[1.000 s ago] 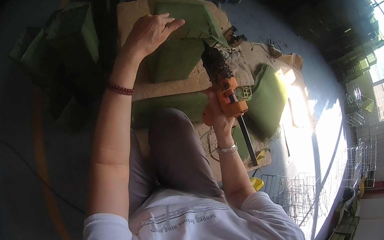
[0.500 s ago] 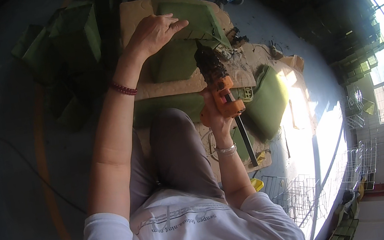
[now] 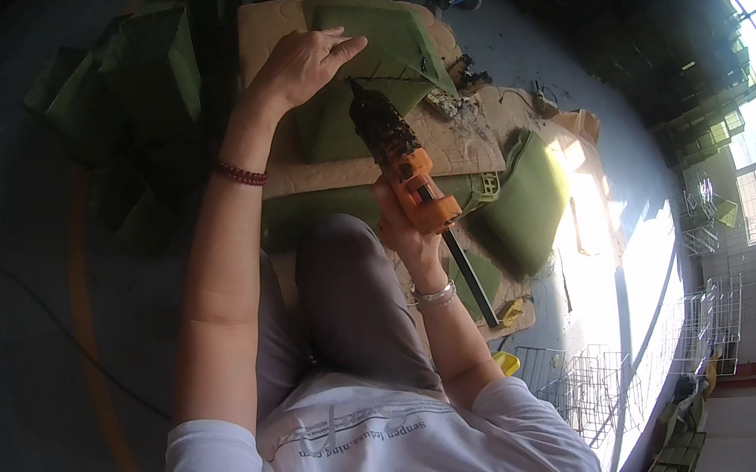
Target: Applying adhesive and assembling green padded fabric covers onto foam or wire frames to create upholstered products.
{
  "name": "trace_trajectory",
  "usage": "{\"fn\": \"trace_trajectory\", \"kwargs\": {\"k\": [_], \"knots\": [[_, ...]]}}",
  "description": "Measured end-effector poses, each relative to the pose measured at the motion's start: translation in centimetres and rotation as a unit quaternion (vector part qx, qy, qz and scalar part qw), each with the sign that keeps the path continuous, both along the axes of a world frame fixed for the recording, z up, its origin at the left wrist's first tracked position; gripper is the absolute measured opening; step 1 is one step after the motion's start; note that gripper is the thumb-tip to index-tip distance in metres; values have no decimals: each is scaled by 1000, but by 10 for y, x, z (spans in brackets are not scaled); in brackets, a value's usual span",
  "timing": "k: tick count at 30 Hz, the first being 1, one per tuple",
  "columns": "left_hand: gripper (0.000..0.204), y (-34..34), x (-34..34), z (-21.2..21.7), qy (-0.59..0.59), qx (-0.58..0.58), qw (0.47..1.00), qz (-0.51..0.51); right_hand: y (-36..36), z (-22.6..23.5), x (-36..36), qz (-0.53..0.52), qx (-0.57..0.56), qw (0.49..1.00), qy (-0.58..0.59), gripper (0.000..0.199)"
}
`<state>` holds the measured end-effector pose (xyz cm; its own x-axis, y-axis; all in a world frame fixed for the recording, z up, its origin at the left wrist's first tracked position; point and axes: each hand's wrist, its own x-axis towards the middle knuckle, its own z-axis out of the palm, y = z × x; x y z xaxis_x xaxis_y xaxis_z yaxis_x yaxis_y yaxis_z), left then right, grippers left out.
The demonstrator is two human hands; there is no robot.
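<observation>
My left hand (image 3: 302, 71) lies at the left side of a green box-like piece (image 3: 388, 29), its thumb stretched out to the right. The undersides of its fingers are hidden. My right hand (image 3: 407, 231) is wrapped round an orange hot glue gun (image 3: 419, 191), whose front end is caked in black residue. The nozzle points up and away, just short of a line of dark marks on the green piece. From the gun's back a black glue stick (image 3: 471, 278) sticks out towards me, over my right wrist.
Stained cardboard (image 3: 473, 145) lies under the work. A green rounded piece (image 3: 528, 206) stands to the right, and green open boxes (image 3: 150, 69) at the far left. Wire racks (image 3: 584, 391) are at the lower right. A dark cable (image 3: 64, 329) crosses the floor at left.
My right hand has moved the glue gun left and slightly towards me, bringing its nozzle closer to my left hand. The left hand has hardly moved.
</observation>
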<state>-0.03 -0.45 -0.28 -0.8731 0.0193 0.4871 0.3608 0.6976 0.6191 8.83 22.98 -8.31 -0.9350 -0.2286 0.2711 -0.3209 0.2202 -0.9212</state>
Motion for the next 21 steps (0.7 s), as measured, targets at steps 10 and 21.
{"fn": "trace_trajectory", "kwargs": {"k": [10,21], "knots": [[58,8,1,15,-17,9,1000,-14,12,18,1,-4,110,983,147,26],[57,14,4,26,-17,10,1000,-11,15,33,1,-28,-41,999,13,15]]}}
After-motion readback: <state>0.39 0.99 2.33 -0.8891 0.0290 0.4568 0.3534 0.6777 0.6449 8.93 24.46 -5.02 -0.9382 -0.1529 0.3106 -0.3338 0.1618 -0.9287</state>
